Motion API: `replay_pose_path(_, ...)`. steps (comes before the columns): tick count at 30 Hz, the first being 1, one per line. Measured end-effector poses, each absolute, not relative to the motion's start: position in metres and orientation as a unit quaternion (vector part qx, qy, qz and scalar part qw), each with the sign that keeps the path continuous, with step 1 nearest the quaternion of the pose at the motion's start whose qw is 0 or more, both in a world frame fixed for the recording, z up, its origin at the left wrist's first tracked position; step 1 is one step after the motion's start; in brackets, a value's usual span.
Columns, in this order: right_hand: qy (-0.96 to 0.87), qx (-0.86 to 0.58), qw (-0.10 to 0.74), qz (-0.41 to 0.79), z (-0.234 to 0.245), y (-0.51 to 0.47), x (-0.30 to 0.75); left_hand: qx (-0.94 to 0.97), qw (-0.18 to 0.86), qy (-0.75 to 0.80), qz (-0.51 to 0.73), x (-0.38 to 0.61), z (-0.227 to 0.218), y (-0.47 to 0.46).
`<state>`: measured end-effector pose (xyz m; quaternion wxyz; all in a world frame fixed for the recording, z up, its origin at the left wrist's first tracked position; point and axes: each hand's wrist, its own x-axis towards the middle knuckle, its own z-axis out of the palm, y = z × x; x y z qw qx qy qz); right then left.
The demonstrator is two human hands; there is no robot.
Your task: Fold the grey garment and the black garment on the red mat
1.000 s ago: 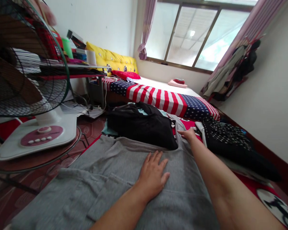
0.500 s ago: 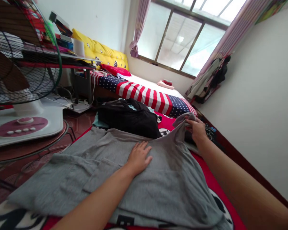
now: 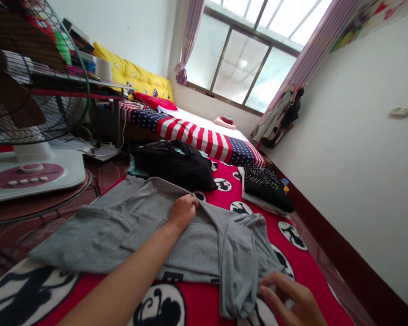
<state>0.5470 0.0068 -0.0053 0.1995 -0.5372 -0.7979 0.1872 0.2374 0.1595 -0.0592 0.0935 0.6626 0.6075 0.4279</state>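
Observation:
A grey long-sleeved shirt [image 3: 193, 246] lies spread over the red blanket, one sleeve [image 3: 237, 267] folded back across its right part and hanging toward me. My left hand [image 3: 183, 212] is closed at the shirt's far edge, its fingers curled over the cloth. Close to the shirt's right side, near the folded sleeve, my right hand [image 3: 290, 299] has its thumb and fingers apart, with no cloth visible between them. Beyond the shirt is a heap of black clothes [image 3: 177, 165] with light blue cloth under it.
A folded stack of black and white clothes [image 3: 263, 188] sits at the right of the red blanket [image 3: 200, 299]. An electric fan [image 3: 34, 158] stands on a round stool at the left. Farther back are a bed with a striped, starred cover [image 3: 197, 136] and a desk [image 3: 85, 83].
My right hand has brought the lifted part of the shirt toward me and down, and let it go. My left hand went from flat on the shirt to curled at its far edge.

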Motion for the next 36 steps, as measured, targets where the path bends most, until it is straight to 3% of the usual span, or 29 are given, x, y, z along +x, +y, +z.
replay_pose_path(2,-0.803,-0.526,0.230,0.159,-0.004,0.020,0.539,0.663,0.096,0.609,0.425,0.237,-0.061,0.160)
replay_pose_path(7,-0.783,-0.576,0.214,0.096,-0.022,0.067,0.511,0.673,0.101,0.599,0.421,0.237,-0.063,0.161)
replay_pose_path(11,-0.763,-0.605,0.195,0.120,-0.021,0.090,0.499,0.681,0.098,0.591,0.421,0.236,-0.063,0.160)
replay_pose_path(15,-0.799,-0.544,0.174,0.189,0.011,0.062,0.497,0.685,0.098,0.585,0.424,0.235,-0.063,0.159)
replay_pose_path(19,-0.780,-0.472,0.016,0.411,0.032,0.032,0.506,0.683,0.103,0.584,0.427,0.235,-0.063,0.160)
replay_pose_path(20,-0.759,-0.478,0.008,0.443,0.032,0.035,0.511,0.682,0.104,0.584,0.428,0.236,-0.063,0.160)
replay_pose_path(21,-0.745,-0.498,0.034,0.443,0.030,0.043,0.517,0.681,0.104,0.584,0.429,0.236,-0.063,0.160)
replay_pose_path(24,-0.704,-0.596,0.233,0.308,0.016,0.094,0.536,0.669,0.103,0.590,0.441,0.235,-0.061,0.160)
replay_pose_path(26,-0.627,-0.661,0.319,0.261,0.006,0.135,0.546,0.651,0.102,0.595,0.461,0.235,-0.061,0.161)
replay_pose_path(31,-0.556,-0.734,0.307,0.240,-0.012,0.195,0.557,0.661,0.095,0.598,0.443,0.234,-0.067,0.165)
replay_pose_path(36,-0.585,-0.722,0.322,0.178,-0.028,0.182,0.571,0.659,0.105,0.609,0.428,0.234,-0.069,0.166)
